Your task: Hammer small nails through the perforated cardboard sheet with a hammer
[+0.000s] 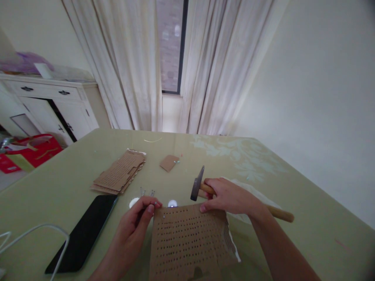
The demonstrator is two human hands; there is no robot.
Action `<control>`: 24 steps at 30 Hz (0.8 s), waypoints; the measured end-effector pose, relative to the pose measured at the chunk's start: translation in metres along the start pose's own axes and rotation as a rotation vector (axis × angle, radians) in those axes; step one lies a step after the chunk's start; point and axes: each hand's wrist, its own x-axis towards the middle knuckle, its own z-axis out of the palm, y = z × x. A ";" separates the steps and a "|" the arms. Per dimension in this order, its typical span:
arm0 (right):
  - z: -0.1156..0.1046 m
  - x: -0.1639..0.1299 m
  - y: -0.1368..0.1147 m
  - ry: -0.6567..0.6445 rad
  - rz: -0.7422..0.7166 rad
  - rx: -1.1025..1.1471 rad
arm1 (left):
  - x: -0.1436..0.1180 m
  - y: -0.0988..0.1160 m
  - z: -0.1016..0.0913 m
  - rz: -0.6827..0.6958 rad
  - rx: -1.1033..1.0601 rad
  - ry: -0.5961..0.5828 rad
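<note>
A brown cardboard sheet (190, 238) punched with rows of small holes lies before me, its right edge torn and showing several layers. My left hand (133, 226) is closed in a pinch at the sheet's top left corner; a small grey tip between thumb and forefinger looks like a nail head. My right hand (228, 197) wraps round the wooden handle of a hammer (197, 185), close below its dark metal head. The right thumb rests on the cardboard's top edge. Several loose nails (148, 192) lie just beyond my left hand.
More perforated cardboard (120, 171) is stacked at the left, above a black phone or tablet (84, 234). A white cable (66, 242) crosses it. A small cardboard piece (169, 163) lies mid-table. White round things (172, 203) sit behind the sheet; clear plastic (258, 193) lies under my right arm.
</note>
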 end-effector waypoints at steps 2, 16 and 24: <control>0.000 0.000 -0.001 -0.004 0.014 0.005 | 0.001 -0.004 0.001 -0.026 0.005 0.017; 0.004 0.001 -0.002 0.062 0.050 -0.029 | 0.009 -0.012 0.005 0.006 0.098 -0.034; 0.008 0.001 -0.002 0.086 0.058 -0.072 | 0.008 -0.010 -0.001 0.144 0.144 0.145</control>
